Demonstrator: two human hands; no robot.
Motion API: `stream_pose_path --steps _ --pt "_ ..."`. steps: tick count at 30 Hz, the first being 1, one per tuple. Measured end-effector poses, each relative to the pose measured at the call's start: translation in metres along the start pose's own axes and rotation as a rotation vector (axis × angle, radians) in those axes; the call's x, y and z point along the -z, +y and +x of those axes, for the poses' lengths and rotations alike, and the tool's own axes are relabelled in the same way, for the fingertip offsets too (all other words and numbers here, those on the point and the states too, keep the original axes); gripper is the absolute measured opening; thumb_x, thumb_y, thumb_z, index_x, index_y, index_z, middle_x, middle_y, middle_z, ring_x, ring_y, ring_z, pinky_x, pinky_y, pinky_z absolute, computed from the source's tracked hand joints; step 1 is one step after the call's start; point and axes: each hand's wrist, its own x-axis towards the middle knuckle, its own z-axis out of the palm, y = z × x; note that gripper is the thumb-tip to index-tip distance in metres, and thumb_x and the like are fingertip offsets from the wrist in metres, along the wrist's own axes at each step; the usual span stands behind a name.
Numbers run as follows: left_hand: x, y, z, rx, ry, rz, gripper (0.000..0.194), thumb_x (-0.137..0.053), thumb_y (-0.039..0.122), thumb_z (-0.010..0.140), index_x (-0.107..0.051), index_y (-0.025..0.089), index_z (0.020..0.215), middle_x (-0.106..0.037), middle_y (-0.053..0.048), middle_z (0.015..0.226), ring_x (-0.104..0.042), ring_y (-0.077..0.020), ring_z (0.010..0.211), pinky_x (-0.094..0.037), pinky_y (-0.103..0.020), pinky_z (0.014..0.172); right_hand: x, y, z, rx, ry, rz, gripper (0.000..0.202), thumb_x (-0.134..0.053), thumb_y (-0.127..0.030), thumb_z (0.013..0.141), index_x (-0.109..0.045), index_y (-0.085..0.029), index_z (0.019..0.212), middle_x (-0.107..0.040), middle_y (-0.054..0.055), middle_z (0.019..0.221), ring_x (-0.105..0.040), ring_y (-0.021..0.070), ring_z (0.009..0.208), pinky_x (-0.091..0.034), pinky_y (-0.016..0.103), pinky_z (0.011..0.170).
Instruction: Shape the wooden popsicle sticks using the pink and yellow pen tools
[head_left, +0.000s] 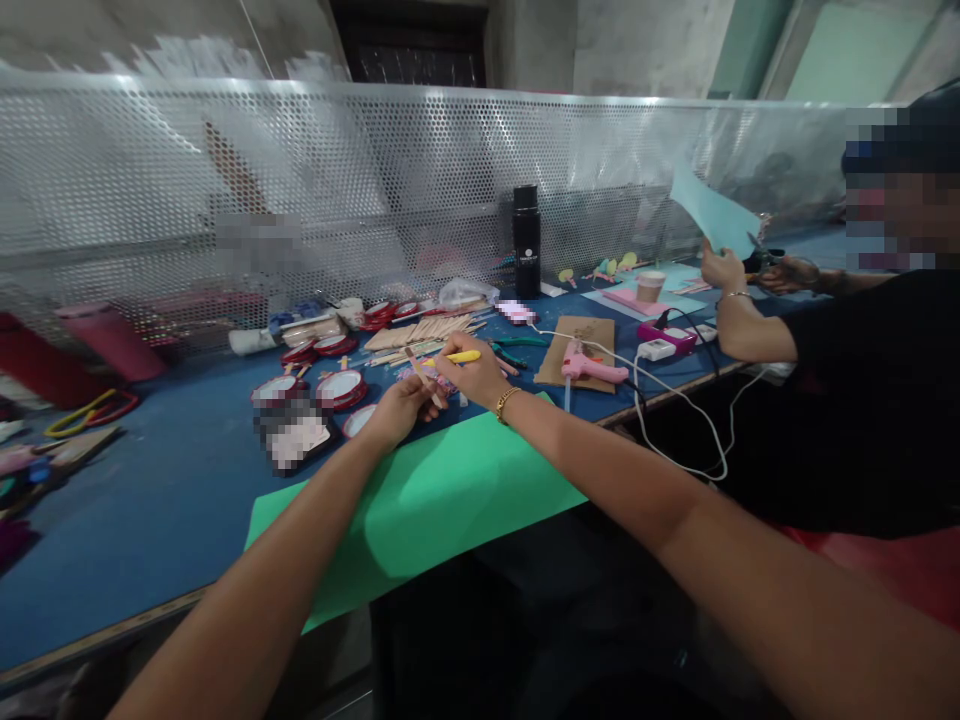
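My left hand [405,406] is closed round a flat wooden stick [421,372], which tilts up to the left between its fingers. Beside it, my right hand [474,372] grips a yellow pen [463,357], held across the fingers close to the stick. Both hands are over the far edge of a green sheet [442,500] that hangs over the table's front edge. Behind them lies a pile of wooden sticks [427,332]. Round red-rimmed pieces [341,389] sit left of my left hand.
A pink glue gun [592,368] rests on cardboard [559,352], with white cables [686,395] to its right. A black bottle [526,245] stands near the perforated metal screen [420,180]. At right, a person holds blue paper [712,212] and scissors.
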Motion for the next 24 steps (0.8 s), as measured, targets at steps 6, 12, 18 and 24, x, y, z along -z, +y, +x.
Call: stream_pose_path --steps 6,12,18,24 --pt "-0.0002 0.0005 0.0002 0.009 0.002 0.009 0.030 -0.058 0.035 0.094 -0.061 0.015 0.115 -0.066 -0.007 0.109 -0.066 -0.0182 0.088 -0.057 -0.037 0.075 -0.0009 0.0015 0.0002 0.006 -0.011 -0.002 0.018 -0.056 -0.029 0.080 -0.047 -0.022 0.066 -0.053 -0.005 0.065 -0.051 0.0132 0.065 -0.041 0.025 0.065" --pt "0.0001 0.0005 -0.0004 0.001 -0.001 0.013 0.029 -0.058 0.036 0.094 -0.061 0.015 0.114 -0.067 -0.007 0.107 -0.066 -0.0179 0.087 -0.057 -0.036 0.075 -0.0012 0.0016 0.0007 -0.004 -0.008 0.005 0.017 -0.056 -0.029 0.081 -0.048 -0.022 0.067 -0.055 -0.004 0.065 -0.052 0.0133 0.065 -0.041 0.025 0.064" --pt "0.0003 0.0004 0.0003 -0.002 -0.008 0.009 0.030 -0.058 0.036 0.094 -0.061 0.015 0.115 -0.066 -0.007 0.109 -0.066 -0.0185 0.089 -0.057 -0.037 0.076 -0.0008 0.0014 -0.0005 0.005 -0.009 0.031 0.017 -0.056 -0.027 0.080 -0.048 -0.022 0.066 -0.054 -0.005 0.062 -0.052 0.0135 0.064 -0.042 0.025 0.063" --pt "0.0003 -0.0010 -0.0001 -0.011 -0.008 0.002 0.030 -0.058 0.036 0.094 -0.061 0.015 0.115 -0.066 -0.007 0.109 -0.066 -0.0186 0.089 -0.057 -0.038 0.077 -0.0017 0.0009 -0.0005 0.004 -0.018 0.043 0.017 -0.056 -0.027 0.080 -0.048 -0.022 0.066 -0.054 -0.005 0.062 -0.052 0.0132 0.063 -0.042 0.025 0.063"
